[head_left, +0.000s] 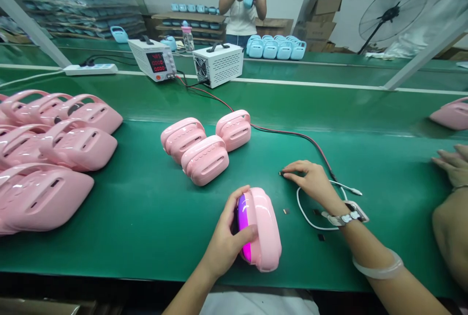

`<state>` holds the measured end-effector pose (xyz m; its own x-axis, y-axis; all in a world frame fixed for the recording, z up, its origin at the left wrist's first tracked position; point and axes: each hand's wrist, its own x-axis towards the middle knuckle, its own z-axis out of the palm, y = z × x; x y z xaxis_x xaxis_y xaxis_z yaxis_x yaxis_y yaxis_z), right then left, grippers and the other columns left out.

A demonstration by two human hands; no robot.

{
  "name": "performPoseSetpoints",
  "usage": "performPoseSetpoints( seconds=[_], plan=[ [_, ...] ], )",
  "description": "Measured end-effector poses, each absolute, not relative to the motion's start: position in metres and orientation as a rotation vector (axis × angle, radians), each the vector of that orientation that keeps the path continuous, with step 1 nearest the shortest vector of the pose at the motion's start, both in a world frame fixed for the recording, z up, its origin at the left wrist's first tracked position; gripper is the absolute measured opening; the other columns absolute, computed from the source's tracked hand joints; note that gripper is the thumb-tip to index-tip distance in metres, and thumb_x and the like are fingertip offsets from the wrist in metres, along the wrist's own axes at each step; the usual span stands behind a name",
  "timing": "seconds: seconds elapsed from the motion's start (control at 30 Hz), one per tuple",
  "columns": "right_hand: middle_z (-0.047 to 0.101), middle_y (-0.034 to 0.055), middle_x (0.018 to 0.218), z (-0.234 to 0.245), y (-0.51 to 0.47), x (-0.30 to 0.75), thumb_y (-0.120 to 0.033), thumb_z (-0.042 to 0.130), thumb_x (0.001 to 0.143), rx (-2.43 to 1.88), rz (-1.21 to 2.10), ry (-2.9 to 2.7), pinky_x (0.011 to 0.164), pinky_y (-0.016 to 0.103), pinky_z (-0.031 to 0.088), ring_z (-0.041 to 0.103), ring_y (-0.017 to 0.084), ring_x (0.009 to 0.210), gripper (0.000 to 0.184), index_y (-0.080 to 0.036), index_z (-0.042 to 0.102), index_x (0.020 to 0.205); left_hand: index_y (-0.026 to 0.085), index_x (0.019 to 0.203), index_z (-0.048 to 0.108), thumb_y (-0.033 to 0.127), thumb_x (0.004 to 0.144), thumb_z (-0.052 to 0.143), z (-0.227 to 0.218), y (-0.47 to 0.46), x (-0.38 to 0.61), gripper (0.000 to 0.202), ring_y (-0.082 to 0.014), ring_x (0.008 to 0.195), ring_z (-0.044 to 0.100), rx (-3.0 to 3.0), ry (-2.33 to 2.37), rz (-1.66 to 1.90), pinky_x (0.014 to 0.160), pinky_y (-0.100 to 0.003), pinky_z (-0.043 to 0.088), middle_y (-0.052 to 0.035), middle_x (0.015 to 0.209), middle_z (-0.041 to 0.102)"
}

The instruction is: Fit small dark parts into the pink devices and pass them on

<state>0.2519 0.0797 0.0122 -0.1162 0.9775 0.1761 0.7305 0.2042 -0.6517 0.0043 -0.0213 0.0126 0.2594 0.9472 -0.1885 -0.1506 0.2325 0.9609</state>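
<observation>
Device, pink, is sitting at six o'clock, probably stiff, light, slippery, best held round its middle; left grip is clasping it, right grip is pinching dark card at its one o'clock.

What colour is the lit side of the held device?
The lit side glows purple to magenta in the head view.

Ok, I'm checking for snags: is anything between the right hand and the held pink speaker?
Nothing visible blocks the way from the right hand to the pink speaker; just one small card lies on the green bench close beside the speaker.
</observation>
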Motion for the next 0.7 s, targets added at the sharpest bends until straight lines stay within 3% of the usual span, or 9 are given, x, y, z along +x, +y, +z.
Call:
performPoseSetpoints(
  seconds=[0.17,0.3,0.43,0.57,0.7],
  plan=[
    [0.075,0.0095,0.104,0.017,0.066,0.258,-0.031,0.064,0.074,-1.593,0.574,-1.924,0.091,0.046,0.051,0.067,0.030,0.100,0.029,-0.021,0.075,0.098,0.028,0.130,0.046,0.033,0.074,0.066,0.021,-0.018,0.004,0.060,-0.0291,0.130,0.042,1.079,1.038,0.909,0.107,-0.034,0.035,-0.0021,0.137,0.050],
    [0.075,0.0079,0.088,0.029,0.047,0.282,-0.034,0.056,0.075,-1.846,0.414,-1.830,0.074,0.042,0.053,0.069,0.029,0.081,0.028,-0.021,0.074,0.092,0.028,0.130,0.046,0.034,0.076,0.063,0.027,-0.016,0.005,0.057,-0.0279,0.131,0.042,1.112,1.070,0.894,0.108,-0.033,0.033,-0.0017,0.137,0.050],
    [0.069,0.0047,0.067,0.035,0.035,0.320,-0.041,0.055,0.074,-2.340,0.298,-1.555,0.051,0.036,0.045,0.064,0.027,0.060,0.034,-0.021,0.072,0.096,0.028,0.128,0.050,0.035,0.078,0.062,0.032,-0.013,0.005,0.052,-0.0285,0.132,0.041,1.117,1.123,0.860,0.103,-0.031,0.037,-0.0014,0.137,0.051],
    [0.067,0.0039,0.057,0.028,0.033,0.343,-0.043,0.063,0.069,-2.419,0.434,-1.546,0.050,0.035,0.043,0.064,0.027,0.057,0.027,-0.021,0.071,0.084,0.028,0.124,0.052,0.033,0.077,0.063,0.028,-0.008,0.004,0.048,-0.0271,0.125,0.046,1.147,1.097,0.852,0.100,-0.030,0.039,-0.0011,0.132,0.053],
    [0.070,0.0071,0.064,0.022,0.028,0.338,-0.042,0.059,0.075,-2.284,0.404,-1.445,0.057,0.039,0.047,0.065,0.026,0.056,0.022,-0.021,0.068,0.076,0.027,0.119,0.055,0.033,0.076,0.064,0.016,-0.009,0.000,0.044,-0.0260,0.121,0.048,1.093,1.039,0.959,0.100,-0.029,0.038,-0.0016,0.128,0.055]
  ],
)
